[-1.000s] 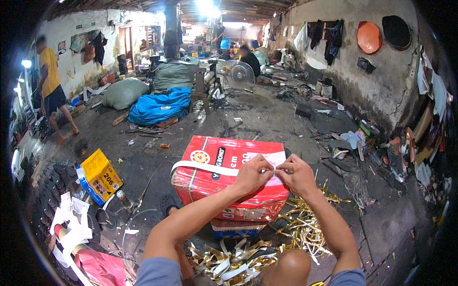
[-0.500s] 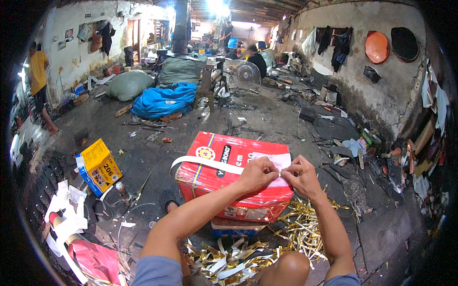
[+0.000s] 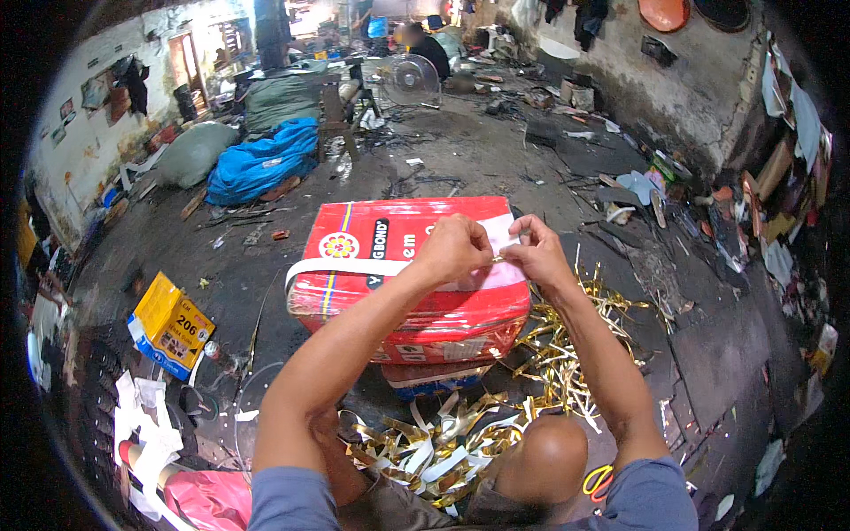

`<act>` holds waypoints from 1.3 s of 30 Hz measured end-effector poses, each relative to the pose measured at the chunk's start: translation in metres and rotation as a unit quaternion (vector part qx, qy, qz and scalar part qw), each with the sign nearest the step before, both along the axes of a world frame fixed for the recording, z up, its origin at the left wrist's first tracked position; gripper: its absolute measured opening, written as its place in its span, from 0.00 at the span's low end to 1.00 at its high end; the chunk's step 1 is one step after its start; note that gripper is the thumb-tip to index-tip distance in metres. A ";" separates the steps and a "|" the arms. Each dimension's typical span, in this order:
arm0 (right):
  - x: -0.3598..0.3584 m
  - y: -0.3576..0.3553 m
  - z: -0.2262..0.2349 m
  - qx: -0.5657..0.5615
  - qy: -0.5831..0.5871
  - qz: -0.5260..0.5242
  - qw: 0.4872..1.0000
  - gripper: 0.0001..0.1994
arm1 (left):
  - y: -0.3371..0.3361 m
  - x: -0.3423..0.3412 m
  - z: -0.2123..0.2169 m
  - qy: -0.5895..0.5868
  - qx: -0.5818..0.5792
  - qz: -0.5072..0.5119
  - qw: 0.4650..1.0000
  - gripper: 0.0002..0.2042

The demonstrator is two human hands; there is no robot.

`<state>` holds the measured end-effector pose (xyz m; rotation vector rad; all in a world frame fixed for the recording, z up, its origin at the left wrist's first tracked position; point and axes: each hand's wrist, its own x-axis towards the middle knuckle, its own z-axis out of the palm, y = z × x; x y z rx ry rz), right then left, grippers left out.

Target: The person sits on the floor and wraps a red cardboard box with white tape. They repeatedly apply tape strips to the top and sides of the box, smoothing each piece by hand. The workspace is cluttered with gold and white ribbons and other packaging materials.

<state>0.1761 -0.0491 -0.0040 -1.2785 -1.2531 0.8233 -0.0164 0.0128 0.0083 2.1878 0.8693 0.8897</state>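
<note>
Here both hands meet over the red box [image 3: 398, 265]: the left hand [image 3: 456, 248] and right hand [image 3: 536, 252] pinch a white strap [image 3: 305, 265] that wraps the box's top. Gold strips [image 3: 558, 350] lie beside the box.

Head-worn fisheye view, looking down and forward, close over the hands, floor beyond
</note>
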 end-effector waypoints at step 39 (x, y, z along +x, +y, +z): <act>0.017 0.030 -0.071 0.031 -0.160 -0.178 0.971 0.19 | -0.014 0.032 -0.010 -0.161 -0.035 -0.065 0.984 0.03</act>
